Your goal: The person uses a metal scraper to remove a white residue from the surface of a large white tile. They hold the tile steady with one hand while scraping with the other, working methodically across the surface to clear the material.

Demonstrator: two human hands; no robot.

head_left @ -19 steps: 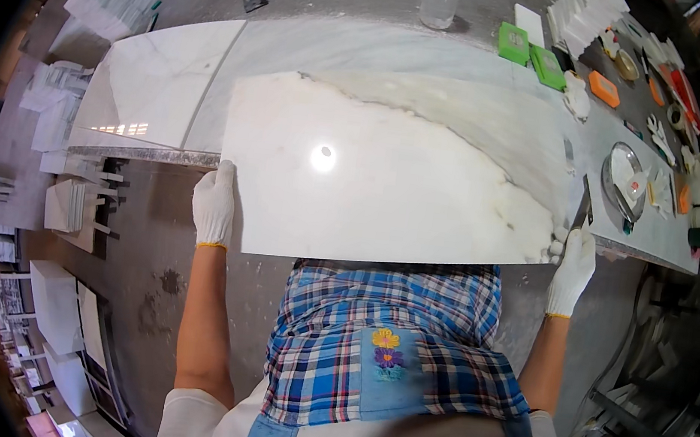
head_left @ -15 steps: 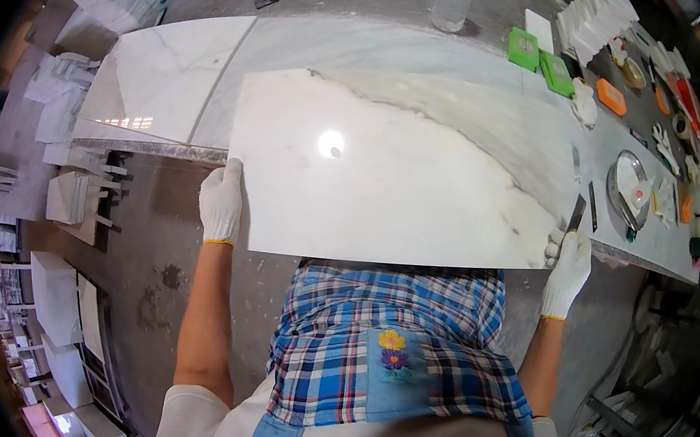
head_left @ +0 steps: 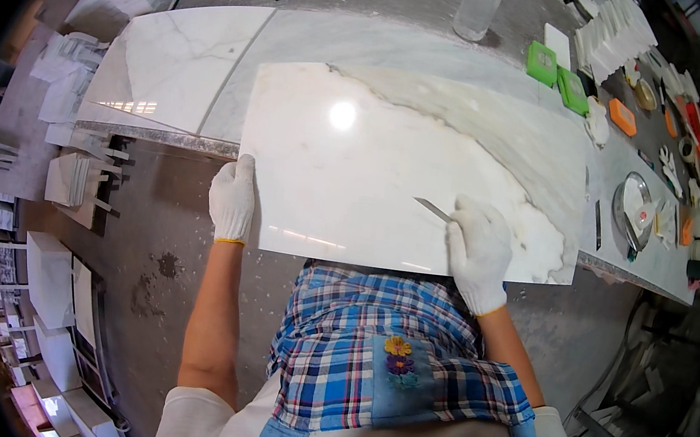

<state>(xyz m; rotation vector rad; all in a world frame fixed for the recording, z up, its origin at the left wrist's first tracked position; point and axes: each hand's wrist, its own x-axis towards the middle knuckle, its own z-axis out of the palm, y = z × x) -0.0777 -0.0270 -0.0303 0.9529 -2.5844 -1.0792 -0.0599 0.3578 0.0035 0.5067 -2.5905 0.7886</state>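
Note:
A large polished white marble tile [head_left: 355,176] with a grey-brown vein across its far right part lies in front of me, its near edge jutting past the bench edge. My left hand [head_left: 233,198], in a white knit glove, is closed on the tile's left edge, thumb on top. Over the near right part of the tile is my gloved right hand [head_left: 480,252], its fingers closed round a thin, dark metal blade [head_left: 433,210]. The blade points left, just above or touching the glossy surface; which of the two I cannot tell.
More marble tiles [head_left: 182,61] cover the bench at the left. Rightward are green boxes [head_left: 542,63], an orange box [head_left: 622,117], a metal bowl [head_left: 631,199] and another thin dark strip [head_left: 598,225]. A clear bottle [head_left: 479,7] stands at the back. Stacked tiles [head_left: 53,288] fill the left side.
My right hand has left the tile's right edge and moved left over its surface, carrying the blade. The left hand keeps its hold on the left edge.

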